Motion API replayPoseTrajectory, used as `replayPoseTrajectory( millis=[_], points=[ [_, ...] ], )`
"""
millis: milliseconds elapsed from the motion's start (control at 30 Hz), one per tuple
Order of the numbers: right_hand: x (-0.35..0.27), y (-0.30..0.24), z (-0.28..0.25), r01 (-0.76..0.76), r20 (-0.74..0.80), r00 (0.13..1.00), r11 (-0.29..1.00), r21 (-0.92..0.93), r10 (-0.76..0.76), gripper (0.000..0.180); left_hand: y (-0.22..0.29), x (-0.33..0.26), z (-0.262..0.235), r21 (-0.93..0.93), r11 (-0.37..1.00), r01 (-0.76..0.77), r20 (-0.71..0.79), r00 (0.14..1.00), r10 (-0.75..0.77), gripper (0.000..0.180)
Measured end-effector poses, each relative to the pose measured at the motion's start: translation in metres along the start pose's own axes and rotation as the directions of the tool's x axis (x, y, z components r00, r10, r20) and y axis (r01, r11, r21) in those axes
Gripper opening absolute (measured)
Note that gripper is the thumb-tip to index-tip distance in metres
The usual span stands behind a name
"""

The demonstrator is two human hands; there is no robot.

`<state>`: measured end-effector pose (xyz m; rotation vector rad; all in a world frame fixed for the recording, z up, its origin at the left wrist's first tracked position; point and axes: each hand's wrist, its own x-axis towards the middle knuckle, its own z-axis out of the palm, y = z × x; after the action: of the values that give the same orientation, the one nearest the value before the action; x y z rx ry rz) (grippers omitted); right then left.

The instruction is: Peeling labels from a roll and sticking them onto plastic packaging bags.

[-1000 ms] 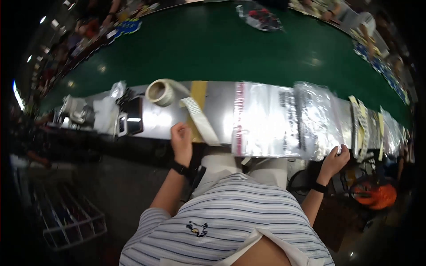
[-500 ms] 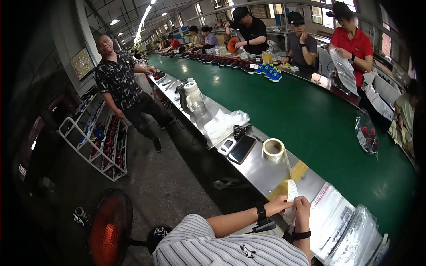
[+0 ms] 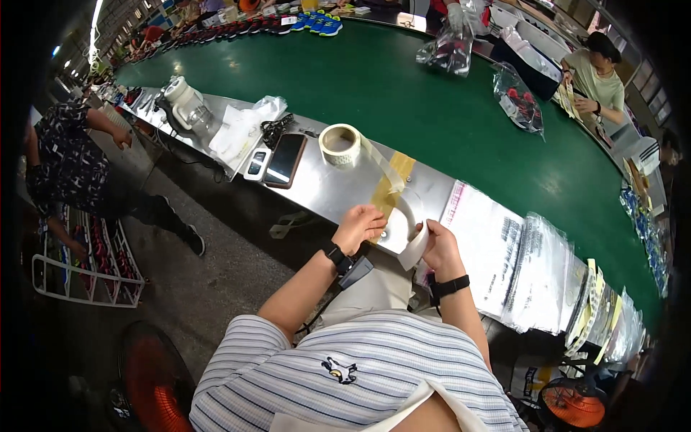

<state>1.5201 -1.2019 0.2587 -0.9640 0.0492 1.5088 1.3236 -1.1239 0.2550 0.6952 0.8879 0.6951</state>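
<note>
A roll of pale label tape stands on the metal edge of the bench, and its strip runs down in a loose curve toward me. My right hand pinches the free end of this strip between thumb and fingers. To the left of the strip, my left hand is apart from the right one, its fingers curled together. Whatever lies between those fingertips, if anything, is too small to make out. Yellow-brown tape is stuck across the metal beside my left hand.
Clear plastic bags lie stacked right of my right hand. Left of the roll are a phone, a small white device and a clear jug. Beyond runs a green conveyor belt with bagged shoes. A person stands far left.
My hands were together at the strip and are now apart, the left moved leftward, the right still on the strip. The view has tilted down and turned right.
</note>
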Motion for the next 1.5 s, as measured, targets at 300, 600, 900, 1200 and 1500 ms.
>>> replayPoseTrajectory(
  millis=[300,600,900,1200,1500],
  points=[
    [-0.006,-0.001,-0.011,-0.073,0.024,0.997,0.996,0.056,0.072,0.013,-0.007,0.046,0.027,0.892,0.203,-0.403,0.176,0.725,0.666,0.037],
    [-0.004,-0.006,-0.017,-0.092,0.091,0.992,0.994,0.064,0.086,0.013,0.008,0.046,0.03,0.093,0.947,0.309,0.014,0.95,-0.311,0.029],
    [0.001,-0.007,-0.028,-0.058,0.052,0.997,0.99,0.131,0.052,0.013,0.0,0.048,0.014,-0.227,0.918,0.326,0.141,0.943,-0.3,0.012],
    [-0.022,-0.019,0.003,0.071,-0.01,0.998,0.991,0.114,-0.07,0.017,0.025,-0.034,-0.032,0.396,0.879,0.265,-0.099,0.964,-0.246,0.01],
    [-0.083,-0.001,-0.022,0.297,0.434,0.619,-0.317,-0.901,-0.655,0.025,0.028,-0.079,0.012,0.261,0.949,-0.176,0.13,0.981,0.146,0.022]
  ],
)
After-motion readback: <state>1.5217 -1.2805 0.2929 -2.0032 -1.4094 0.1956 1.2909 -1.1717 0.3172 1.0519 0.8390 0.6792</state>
